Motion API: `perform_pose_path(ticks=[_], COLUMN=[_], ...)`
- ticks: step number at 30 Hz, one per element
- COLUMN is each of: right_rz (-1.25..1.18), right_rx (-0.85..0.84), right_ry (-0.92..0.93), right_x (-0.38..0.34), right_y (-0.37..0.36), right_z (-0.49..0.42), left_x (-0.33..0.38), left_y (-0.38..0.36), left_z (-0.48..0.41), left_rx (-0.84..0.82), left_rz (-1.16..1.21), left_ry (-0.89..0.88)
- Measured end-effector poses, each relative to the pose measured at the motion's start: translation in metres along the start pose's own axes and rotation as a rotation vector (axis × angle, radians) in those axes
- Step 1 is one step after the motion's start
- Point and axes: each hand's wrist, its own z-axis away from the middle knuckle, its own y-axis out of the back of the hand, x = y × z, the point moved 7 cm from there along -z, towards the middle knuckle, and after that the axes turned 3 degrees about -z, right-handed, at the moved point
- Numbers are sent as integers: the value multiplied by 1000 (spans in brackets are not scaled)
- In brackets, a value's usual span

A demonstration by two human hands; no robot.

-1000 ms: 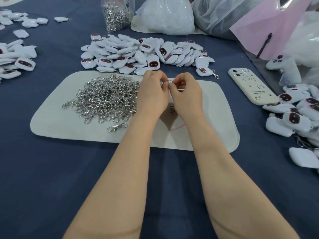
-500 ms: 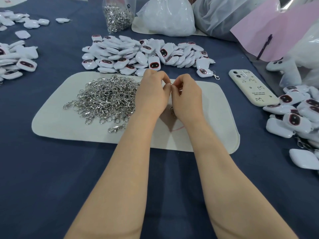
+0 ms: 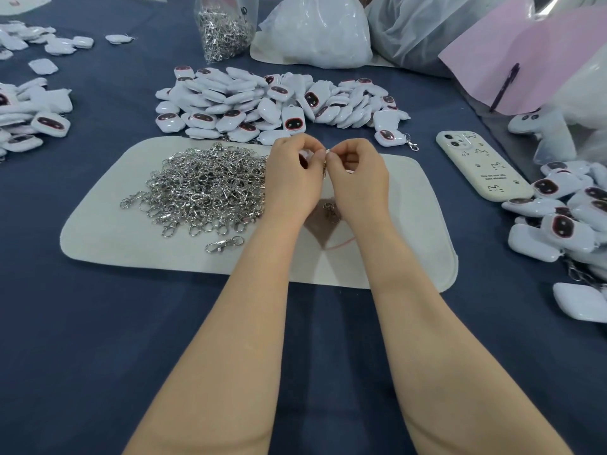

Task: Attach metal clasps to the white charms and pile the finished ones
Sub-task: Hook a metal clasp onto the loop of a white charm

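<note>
**Worktop (image 3: 98, 323), blue-covered:** fills the frame. A pale mat (image 3: 131, 247) lies at centre.

**Unfinished charms (image 3: 230, 103):** heaped along the mat's upper edge. A second pile (image 3: 558, 221) at the right edge of the frame shows clasps attached, so it is probably the finished one.

**Loose clasps (image 3: 203, 185):** heaped centre-left on the mat, just beside your left hand (image 3: 292, 182).

**Hands:** your left hand and right hand (image 3: 358, 182) meet above the mat, fingers curled and fingertips together. The left pinches a charm (image 3: 303, 156) that is mostly hidden. The right pinches a clasp (image 3: 325, 156) at the junction.

**Hazards:**
- The ring may miss the charm's loop, which your own fingers screen from view.
- If either pinch eases, the clasp could drop into the heap alongside and tangle.
- A half-closed ring would let the charm slip off once it is piled.
</note>
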Motion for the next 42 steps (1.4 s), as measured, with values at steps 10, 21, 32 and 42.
perform_pose_path(ticks=[10, 21, 32, 42], right_rz=[24, 151, 33, 27], right_rx=[-9, 4, 38, 55], right_ry=[25, 121, 62, 51], right_x=[-1, -7, -5, -4], right_y=[-2, -3, 1, 2], right_z=[0, 3, 3, 2], left_x=[-4, -2, -1, -2], left_y=[-2, -2, -2, -5], left_z=[2, 1, 1, 2], left_rx=[-16, -24, -19, -38], left_rz=[189, -95, -87, -120], left_ry=[147, 15, 26, 35])
